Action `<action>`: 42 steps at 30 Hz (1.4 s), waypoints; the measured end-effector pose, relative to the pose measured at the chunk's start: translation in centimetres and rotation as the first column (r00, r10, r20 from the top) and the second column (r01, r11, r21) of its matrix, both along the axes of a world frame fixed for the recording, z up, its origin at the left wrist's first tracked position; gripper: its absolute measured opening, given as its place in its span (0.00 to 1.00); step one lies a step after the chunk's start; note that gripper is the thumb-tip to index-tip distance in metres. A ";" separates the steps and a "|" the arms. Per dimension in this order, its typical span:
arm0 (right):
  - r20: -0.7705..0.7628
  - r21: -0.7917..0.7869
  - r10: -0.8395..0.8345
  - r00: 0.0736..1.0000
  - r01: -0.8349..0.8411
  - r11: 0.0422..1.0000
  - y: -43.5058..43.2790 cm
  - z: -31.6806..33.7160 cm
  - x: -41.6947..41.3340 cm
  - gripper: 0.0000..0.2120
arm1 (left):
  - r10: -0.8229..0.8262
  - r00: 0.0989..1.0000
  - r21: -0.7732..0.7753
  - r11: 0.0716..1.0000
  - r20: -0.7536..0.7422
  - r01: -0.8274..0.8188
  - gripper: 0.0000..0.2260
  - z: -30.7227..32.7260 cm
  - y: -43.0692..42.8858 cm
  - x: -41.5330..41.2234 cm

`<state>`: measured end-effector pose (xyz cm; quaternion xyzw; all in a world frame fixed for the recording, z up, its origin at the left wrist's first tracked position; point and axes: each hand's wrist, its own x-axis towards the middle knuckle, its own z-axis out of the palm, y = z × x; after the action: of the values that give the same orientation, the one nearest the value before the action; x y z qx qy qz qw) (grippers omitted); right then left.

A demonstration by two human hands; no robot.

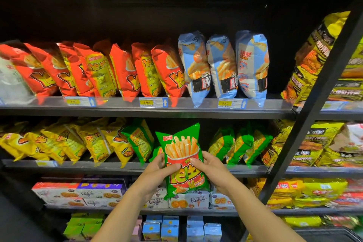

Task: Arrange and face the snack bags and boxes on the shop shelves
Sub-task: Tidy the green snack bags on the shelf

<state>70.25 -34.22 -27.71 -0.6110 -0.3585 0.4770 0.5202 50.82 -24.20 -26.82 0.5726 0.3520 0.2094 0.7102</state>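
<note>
A green snack bag [183, 155] printed with fries stands upright in front of the second shelf from the bottom, its face toward me. My left hand [157, 173] grips its left edge, thumb across the front. On the other side my right hand [211, 171] grips the right edge with its thumb on the front as well. Behind the bag, more green bags [239, 143] lean at the right of a gap in the row, and one green bag [139, 139] leans at the left.
Red bags [94, 70] and light blue bags [222, 67] lean on the shelf above. Yellow bags [64, 141] fill the left of the middle shelf. Snack boxes [78, 192] sit on the lower shelves. A black upright post [318, 100] slants at the right.
</note>
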 end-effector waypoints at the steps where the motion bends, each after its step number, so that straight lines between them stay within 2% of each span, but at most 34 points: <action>1: 0.002 0.009 0.005 1.000 -0.005 1.000 0.4 -0.4 0.0 0.22 | 0.022 1.000 0.004 1.000 0.002 -0.022 0.26 -0.1 0.2 -0.2; 4: 0.064 0.007 0.034 0.997 -0.035 0.999 1.7 -1.0 -0.6 0.24 | 0.094 0.996 0.020 0.995 0.002 -0.094 0.23 -0.6 1.1 -0.8; 8: 0.265 0.002 0.049 0.963 -0.051 0.999 3.7 -1.8 -0.8 0.22 | 0.238 0.970 0.115 0.966 -0.042 -0.232 0.21 -1.0 2.6 -1.8; 9: 0.379 -0.029 0.056 0.924 -0.049 0.998 4.1 -1.9 -0.7 0.25 | 0.268 0.962 0.147 0.955 -0.054 -0.258 0.22 -1.1 3.1 -2.1; 11: 0.625 -0.086 0.085 0.776 -0.041 0.996 4.9 -2.3 -0.3 0.33 | 0.305 0.949 0.193 0.938 -0.074 -0.286 0.24 -1.6 4.1 -2.7; 13: 0.758 -0.110 0.107 0.644 -0.036 0.993 5.8 -2.8 -0.2 0.36 | 0.329 0.940 0.222 0.927 -0.091 -0.303 0.25 -1.9 5.0 -3.1; 17: 0.886 -0.157 0.158 0.437 -0.038 0.987 8.6 -4.3 -0.4 0.37 | 0.376 0.920 0.209 0.914 -0.108 -0.349 0.27 -2.9 6.9 -3.6; 24: 0.943 -0.245 0.249 0.223 -0.045 0.968 13.9 -6.1 -0.4 0.39 | 0.420 0.899 0.196 0.898 -0.124 -0.393 0.28 -4.1 9.6 -5.1; 27: 0.920 -0.330 0.323 0.223 -0.005 0.944 15.5 -7.1 -0.1 0.41 | 0.429 0.892 0.200 0.895 -0.144 -0.398 0.27 -4.4 10.7 -5.7; 31: 0.920 -0.368 0.356 0.167 0.049 0.929 16.6 -8.0 0.3 0.40 | 0.427 0.892 0.218 0.894 -0.147 -0.392 0.25 -4.4 11.7 -6.1; 38: 0.932 -0.345 0.326 0.157 0.114 0.932 17.8 -7.8 0.5 0.31 | 0.408 0.901 0.241 0.898 -0.144 -0.368 0.23 -4.0 12.0 -5.2; 42: 0.952 -0.262 0.225 0.208 0.167 0.951 17.2 -7.5 1.1 0.29 | 0.414 0.899 0.223 0.898 -0.139 -0.379 0.26 -3.7 12.2 -4.1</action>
<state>71.35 -17.06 -35.20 -0.8395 -0.5374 0.0446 0.0660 46.69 -12.03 -30.48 0.5705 0.5038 0.3293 0.5588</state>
